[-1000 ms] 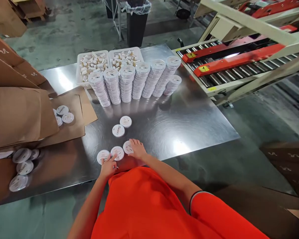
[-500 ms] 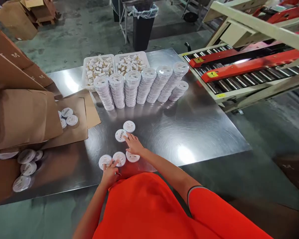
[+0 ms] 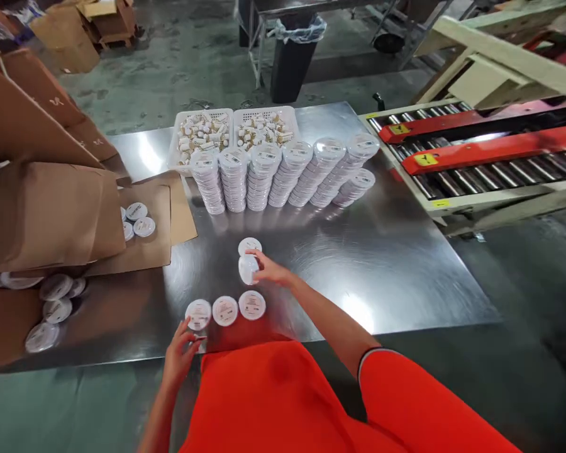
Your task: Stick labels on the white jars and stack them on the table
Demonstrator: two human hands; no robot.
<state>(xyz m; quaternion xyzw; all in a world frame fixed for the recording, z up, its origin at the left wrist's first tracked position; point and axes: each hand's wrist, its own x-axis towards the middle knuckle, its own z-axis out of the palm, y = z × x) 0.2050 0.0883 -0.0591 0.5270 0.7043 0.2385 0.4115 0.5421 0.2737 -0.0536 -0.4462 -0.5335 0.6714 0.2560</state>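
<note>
My right hand (image 3: 270, 270) grips a round white container (image 3: 248, 270) by its edge, tilted up off the metal table. Just behind it another round container (image 3: 249, 246) lies flat. Nearer my body, a row of three round containers shows printed faces: the left one (image 3: 199, 314), the middle one (image 3: 225, 311) and the right one (image 3: 252, 305). Beside the left one, my left hand (image 3: 179, 353) is closed, fingers curled, with a small thin thing at the fingertips that I cannot make out.
Tall stacks of round containers (image 3: 264, 173) stand toward the back. Behind them, two white baskets (image 3: 231, 113) hold small bottles. An open cardboard box (image 3: 51, 214) with more containers occupies the left. A roller conveyor (image 3: 466, 182) adjoins the table (image 3: 339, 251) at right.
My right hand has taken hold of a lettered container and tilted it up. My left hand has drawn back to the left, off the row. The view has shifted slightly.
</note>
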